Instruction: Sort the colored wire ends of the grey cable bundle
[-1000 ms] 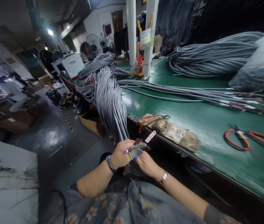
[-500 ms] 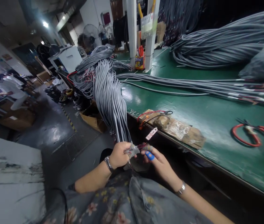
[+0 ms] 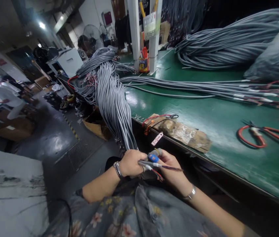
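My left hand is wrapped round a few grey cables. Their white-banded ends stick out to the right, with thin red and dark wires fanning past my right palm. My right hand is closed, its taped thumb and forefinger pinching at the cables right beside my left fingertips; the exact grip is partly hidden. Blue tape wraps the thumb. From behind my left hand, a thick hank of grey cables runs up onto the green bench.
A taped cardboard piece lies along the bench edge, near a hanging pink tag. Red-handled pliers rest to the right. More cables stretch across the bench. An open carton stands on the floor. Other people work far left.
The cable ends now point right across my right palm, with their wires showing. My right thumb and fingers have moved in against the left hand. The view has shifted slightly.
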`<state>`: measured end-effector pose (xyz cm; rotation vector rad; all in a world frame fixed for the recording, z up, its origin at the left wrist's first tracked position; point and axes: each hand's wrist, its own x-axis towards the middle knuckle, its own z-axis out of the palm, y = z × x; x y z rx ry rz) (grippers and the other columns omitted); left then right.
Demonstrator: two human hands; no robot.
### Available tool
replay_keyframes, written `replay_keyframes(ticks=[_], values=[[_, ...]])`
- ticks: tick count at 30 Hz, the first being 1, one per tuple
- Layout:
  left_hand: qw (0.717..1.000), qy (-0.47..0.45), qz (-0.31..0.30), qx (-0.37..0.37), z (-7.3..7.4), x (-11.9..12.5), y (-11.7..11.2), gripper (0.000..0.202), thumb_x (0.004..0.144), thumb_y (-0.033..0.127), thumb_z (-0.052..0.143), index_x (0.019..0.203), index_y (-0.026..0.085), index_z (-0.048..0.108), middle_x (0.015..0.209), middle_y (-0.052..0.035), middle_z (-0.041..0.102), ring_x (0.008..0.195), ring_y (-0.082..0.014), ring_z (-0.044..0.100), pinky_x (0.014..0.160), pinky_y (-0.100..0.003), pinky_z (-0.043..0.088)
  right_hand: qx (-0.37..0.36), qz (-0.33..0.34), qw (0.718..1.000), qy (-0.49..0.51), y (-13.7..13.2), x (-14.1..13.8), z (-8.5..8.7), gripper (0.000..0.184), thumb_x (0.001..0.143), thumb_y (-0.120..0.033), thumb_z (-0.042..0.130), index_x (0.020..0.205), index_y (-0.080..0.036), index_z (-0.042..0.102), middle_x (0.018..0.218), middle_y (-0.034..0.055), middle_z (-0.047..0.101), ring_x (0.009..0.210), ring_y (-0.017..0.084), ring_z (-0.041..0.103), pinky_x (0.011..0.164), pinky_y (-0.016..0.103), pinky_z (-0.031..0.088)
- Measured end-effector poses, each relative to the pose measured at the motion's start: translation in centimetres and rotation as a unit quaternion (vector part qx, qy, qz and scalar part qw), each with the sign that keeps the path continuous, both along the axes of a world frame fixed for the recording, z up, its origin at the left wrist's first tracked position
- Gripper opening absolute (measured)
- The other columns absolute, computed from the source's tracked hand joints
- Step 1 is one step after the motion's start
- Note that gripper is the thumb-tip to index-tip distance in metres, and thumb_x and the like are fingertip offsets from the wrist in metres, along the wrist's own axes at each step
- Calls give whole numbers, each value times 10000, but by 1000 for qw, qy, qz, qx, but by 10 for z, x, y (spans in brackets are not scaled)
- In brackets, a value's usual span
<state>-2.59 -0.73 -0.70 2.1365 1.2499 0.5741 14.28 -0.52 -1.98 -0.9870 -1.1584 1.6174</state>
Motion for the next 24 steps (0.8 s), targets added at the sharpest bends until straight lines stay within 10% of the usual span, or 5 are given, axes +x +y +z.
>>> replay_keyframes(ticks=[7,17,24], values=[[920,-287,157,-215,10,1,-3,450,685,570,674,591,131,639,531,-43,622,484,-116,520,520,-233,407,-27,-8,999,24,3,-9,4,439,629,-610,719,674,-199,572,537,-20,547,476,115,447,467,256,406],[834,-403,304,-221,7,10,3,418,538,521,788,540,129,645,476,-42,616,445,-111,511,466,-226,388,-9,11,1000,4,4,-10,6,507,572,-677,726,658,-190,614,596,13,624,522,134,507,519,273,461],[839,-390,310,-218,16,16,8,379,527,480,775,466,152,596,416,-16,562,426,-99,455,483,-240,380,68,23,997,-33,7,-5,5,450,657,-648,679,653,-200,634,641,26,661,591,165,561,601,301,494]])
